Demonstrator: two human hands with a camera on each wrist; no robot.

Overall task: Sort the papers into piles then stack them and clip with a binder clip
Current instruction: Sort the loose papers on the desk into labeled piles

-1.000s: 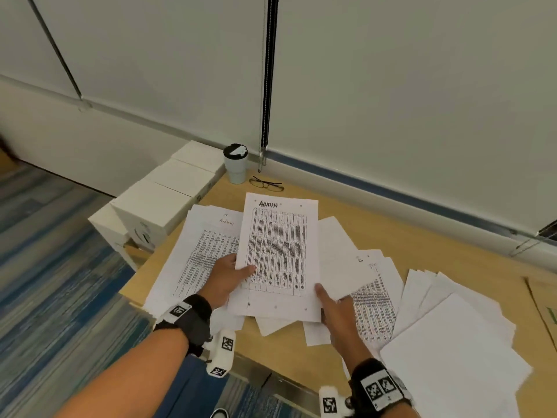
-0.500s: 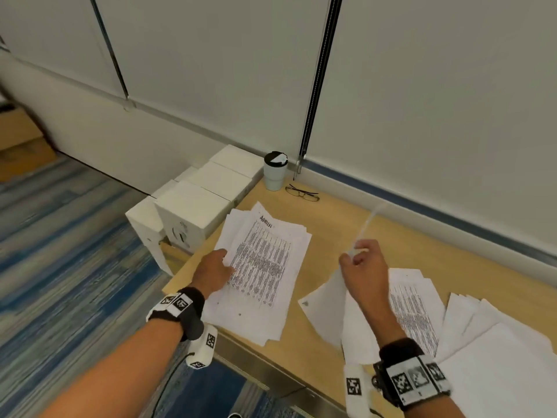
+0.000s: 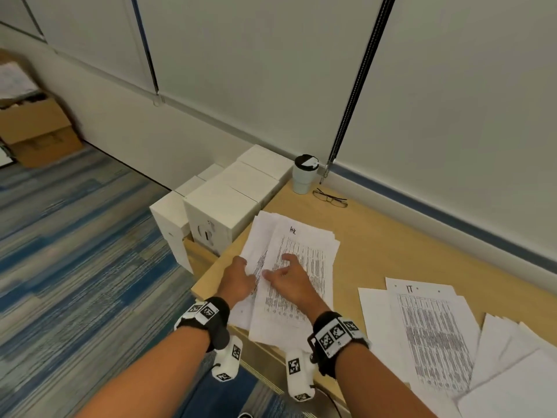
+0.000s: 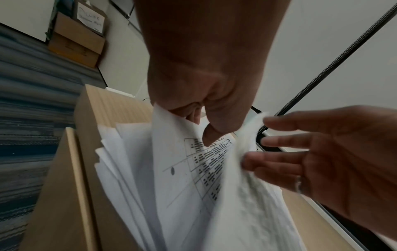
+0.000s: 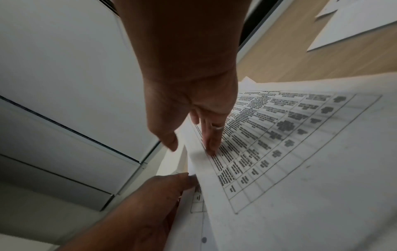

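A loose pile of printed sheets [image 3: 304, 236] lies at the table's left corner, its top sheet headed "HR". My left hand [image 3: 241, 276] is at the pile's left edge. In the left wrist view its thumb and fingers [image 4: 206, 122] pinch the lifted edge of a sheet [image 4: 182, 169]. My right hand [image 3: 286, 276] lies on the top sheet [image 5: 279, 152] with straight fingers [image 5: 211, 142], holding nothing. A second pile [image 3: 431, 327] headed "IT" sits to the right. No binder clip shows.
Blank white sheets [image 3: 512, 372] fan out at the far right. A white cup with a black lid [image 3: 304, 175] and glasses [image 3: 330, 199] stand near the wall. White boxes [image 3: 229, 200] abut the table's left end. Cardboard boxes [image 3: 36, 131] sit on the floor.
My right hand brought a sheet over from the right and laid it on the left pile, covering the "Admin" sheet. My left hand stayed at the pile's left edge.
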